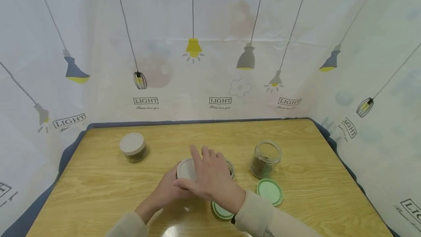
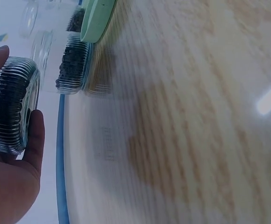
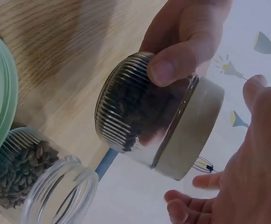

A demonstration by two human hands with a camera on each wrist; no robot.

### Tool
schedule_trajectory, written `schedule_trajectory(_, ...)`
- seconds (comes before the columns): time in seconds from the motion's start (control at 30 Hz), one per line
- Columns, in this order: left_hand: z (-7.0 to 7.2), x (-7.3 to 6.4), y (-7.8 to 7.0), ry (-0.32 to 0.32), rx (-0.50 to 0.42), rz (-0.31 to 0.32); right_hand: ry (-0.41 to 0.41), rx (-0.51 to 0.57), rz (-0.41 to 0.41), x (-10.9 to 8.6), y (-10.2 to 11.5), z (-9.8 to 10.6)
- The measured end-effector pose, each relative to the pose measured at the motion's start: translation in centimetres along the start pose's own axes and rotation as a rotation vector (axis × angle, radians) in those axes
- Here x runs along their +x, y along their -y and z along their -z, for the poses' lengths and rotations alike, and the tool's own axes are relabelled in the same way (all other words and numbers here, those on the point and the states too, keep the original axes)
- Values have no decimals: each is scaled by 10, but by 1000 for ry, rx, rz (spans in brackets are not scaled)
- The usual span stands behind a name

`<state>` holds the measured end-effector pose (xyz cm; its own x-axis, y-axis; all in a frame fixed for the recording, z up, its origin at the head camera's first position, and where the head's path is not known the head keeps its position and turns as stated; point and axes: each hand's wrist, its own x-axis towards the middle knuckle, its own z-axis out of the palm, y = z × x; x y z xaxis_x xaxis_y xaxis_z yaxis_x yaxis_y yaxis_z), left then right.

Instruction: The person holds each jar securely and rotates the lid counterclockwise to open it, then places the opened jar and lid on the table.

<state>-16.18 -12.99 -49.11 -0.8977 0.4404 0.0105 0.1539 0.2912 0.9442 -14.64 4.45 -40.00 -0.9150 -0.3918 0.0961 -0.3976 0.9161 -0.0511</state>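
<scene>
My left hand [image 1: 171,189] grips a ribbed glass jar [image 3: 126,105] with dark contents, lifted off the table and tilted. A whitish lid [image 3: 191,128] sits on its mouth. Beside that lid, my right hand [image 3: 252,158] has its fingers spread and apart from it in the right wrist view; from the head it covers part of the lid. Under and right of the right hand are a lidless jar [image 1: 231,167], mostly hidden, and a green lid [image 1: 222,211]. The left wrist view shows the left hand's thumb and fingers around the held jar [image 2: 9,107].
A second lidless glass jar [image 1: 261,164] with dark brown pieces stands to the right, a green lid [image 1: 269,192] in front of it. At the back left stands a white-lidded jar [image 1: 133,147]. A lamp-printed cloth [image 1: 177,94] rises behind the wooden table [image 1: 98,178].
</scene>
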Motion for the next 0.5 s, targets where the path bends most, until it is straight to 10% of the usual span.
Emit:
schedule_trajectory(0.23, -3, 1, 2, -26, 73, -99, 17, -59, -54, 1, 7, -7)
schedule_trajectory(0.5, -2, 0, -1, 1, 10, -30, 34, 9, 32, 5, 4, -13)
